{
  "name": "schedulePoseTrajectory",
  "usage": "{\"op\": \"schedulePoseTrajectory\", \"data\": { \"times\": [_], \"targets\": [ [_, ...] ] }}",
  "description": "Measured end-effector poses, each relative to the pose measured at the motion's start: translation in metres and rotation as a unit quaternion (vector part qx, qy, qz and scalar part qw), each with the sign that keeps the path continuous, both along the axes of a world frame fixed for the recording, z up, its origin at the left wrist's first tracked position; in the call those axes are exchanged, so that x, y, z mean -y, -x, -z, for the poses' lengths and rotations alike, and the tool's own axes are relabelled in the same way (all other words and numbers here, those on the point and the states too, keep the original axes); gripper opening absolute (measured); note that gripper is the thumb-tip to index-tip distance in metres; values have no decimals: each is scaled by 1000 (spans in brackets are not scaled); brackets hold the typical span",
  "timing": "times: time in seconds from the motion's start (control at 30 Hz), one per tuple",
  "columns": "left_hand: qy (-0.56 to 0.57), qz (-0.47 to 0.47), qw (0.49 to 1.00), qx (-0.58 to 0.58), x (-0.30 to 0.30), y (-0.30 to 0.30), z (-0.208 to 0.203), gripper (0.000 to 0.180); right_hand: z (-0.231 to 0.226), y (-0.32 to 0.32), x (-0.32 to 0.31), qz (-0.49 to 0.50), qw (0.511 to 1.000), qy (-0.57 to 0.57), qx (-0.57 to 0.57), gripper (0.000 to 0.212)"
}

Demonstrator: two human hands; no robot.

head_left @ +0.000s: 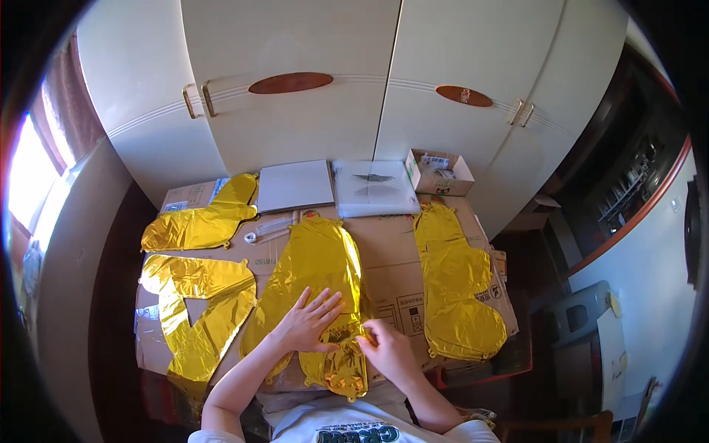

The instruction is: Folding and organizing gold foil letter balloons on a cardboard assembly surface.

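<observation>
A flat gold foil balloon (321, 255) lies in the middle of the cardboard-covered table, its near part crinkled and folded. My left hand (310, 325) rests flat on it, fingers spread and pressing the foil. At the balloon's right edge, the thumb and fingers of my right hand (385, 353) are pinched together on the foil; the exact spot they grip is partly hidden. Left of my arm is another gold foil balloon (210, 275), shaped like a letter with a triangular hole. Beyond it lies a bent gold foil balloon (196, 227). A bumpy-edged gold foil balloon (452, 295) is on the right.
Along the back stand a grey-white flat panel (295, 186), a clear plastic package (377, 193) and a small open box (452, 184) with packets. A small white roll (250, 237) sits near clear plastic strips. White cabinets (295, 37) rise behind; a grey chair (572, 314) stands right.
</observation>
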State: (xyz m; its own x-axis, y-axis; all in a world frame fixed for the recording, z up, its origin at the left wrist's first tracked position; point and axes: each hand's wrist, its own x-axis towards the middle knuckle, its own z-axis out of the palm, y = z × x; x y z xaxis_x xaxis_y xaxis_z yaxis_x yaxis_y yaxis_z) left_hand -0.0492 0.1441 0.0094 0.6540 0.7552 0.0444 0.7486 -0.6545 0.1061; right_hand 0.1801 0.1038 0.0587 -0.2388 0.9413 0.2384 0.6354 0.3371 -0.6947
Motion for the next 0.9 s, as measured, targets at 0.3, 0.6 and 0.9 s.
{"op": "schedulePoseTrajectory", "data": {
  "times": [0.3,0.6,0.9],
  "targets": [
    [95,-193,928,305,2,5,-11,37,47,42,-7,-84,994,52,-41,33],
    [209,-293,879,312,-12,-15,-10,26,40,37,-10,-116,987,42,-107,31],
    [215,-284,890,284,-26,-9,-17,30,54,-44,-74,-172,965,-139,139,35]
  ]
}}
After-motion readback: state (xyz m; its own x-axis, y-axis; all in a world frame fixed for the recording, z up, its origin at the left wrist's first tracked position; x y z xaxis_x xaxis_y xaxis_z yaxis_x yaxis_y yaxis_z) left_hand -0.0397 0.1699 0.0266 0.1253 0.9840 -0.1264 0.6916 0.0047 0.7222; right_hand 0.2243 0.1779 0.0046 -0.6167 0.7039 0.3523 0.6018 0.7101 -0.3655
